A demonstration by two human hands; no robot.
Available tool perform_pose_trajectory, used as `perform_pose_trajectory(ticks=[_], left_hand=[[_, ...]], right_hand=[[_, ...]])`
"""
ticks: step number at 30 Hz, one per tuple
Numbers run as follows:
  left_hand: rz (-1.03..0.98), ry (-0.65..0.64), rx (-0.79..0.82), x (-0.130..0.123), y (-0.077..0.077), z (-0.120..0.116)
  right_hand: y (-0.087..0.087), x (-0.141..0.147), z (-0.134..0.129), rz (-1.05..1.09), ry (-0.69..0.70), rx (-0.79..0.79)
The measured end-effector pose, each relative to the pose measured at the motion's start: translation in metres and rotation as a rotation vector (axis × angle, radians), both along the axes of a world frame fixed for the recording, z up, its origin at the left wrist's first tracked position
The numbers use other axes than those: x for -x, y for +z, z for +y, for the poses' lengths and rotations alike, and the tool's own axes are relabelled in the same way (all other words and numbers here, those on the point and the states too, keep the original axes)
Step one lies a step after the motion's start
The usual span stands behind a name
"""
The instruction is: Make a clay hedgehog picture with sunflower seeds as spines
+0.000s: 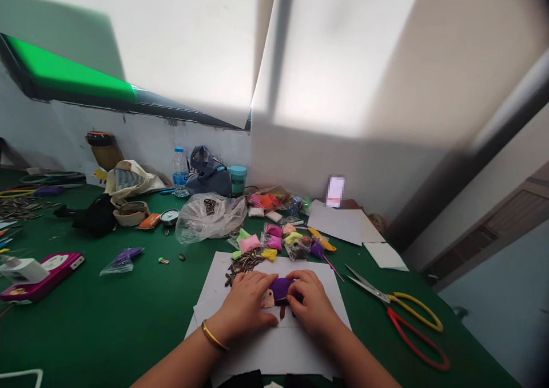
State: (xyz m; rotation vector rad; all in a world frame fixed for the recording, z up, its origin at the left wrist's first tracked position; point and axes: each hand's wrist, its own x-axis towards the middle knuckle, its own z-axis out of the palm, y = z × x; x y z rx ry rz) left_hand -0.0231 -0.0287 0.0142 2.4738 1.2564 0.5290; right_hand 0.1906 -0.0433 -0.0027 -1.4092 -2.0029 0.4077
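Observation:
On white paper point(283, 348) lies a small flat figure with a purple clay body point(281, 288), a light pink clay piece with a dark dot point(269, 298) at its left and short brown legs point(282, 312) below. My left hand point(246, 302), with a gold bangle at the wrist, rests at the figure's left, fingers stretched over its upper left edge and thumb apart. At the right end, my right hand point(309, 302) has its thumb and forefinger pinched on the purple clay. Some of that end is hidden behind these fingers.
Striped sunflower seeds point(242, 265) are piled on the paper's upper left. Behind are several clay packets point(274, 239) and a clear plastic bag point(211, 216). Large scissors point(388, 299) lie open at right. A magenta device point(55, 270) sits far left; a phone point(335, 191) leans on the wall.

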Motion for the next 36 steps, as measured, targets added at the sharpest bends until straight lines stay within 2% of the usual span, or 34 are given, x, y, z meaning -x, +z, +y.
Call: perform_pose_trajectory(ticks=[12,18,22,26,28,31,34,36], left_hand=[[-0.004,0.005,0.001,0.001,-0.002,0.0],[-0.003,0.0,-0.008,0.001,-0.003,0.0],[-0.007,-0.002,-0.007,0.0,-0.002,-0.001],[-0.055,0.0,-0.022,0.003,-0.002,0.004],[-0.128,0.052,-0.04,0.009,0.0,0.012],[-0.218,0.206,-0.075,0.024,0.006,0.027],[-0.113,0.387,-0.097,0.037,0.012,0.038],[-0.02,0.432,-0.088,0.041,0.014,0.04]], right_hand=[[0.006,0.0,-0.003,-0.015,-0.003,0.039],[0.007,-0.004,-0.003,-0.031,-0.023,-0.01],[0.002,-0.014,0.003,0.046,-0.094,-0.047],[-0.006,-0.022,0.01,0.103,-0.198,0.033],[-0.008,-0.025,0.012,0.117,-0.238,0.085],[-0.01,-0.025,0.013,0.125,-0.265,0.135],[-0.01,-0.025,0.013,0.124,-0.275,0.177],[-0.009,-0.024,0.013,0.12,-0.273,0.198]])
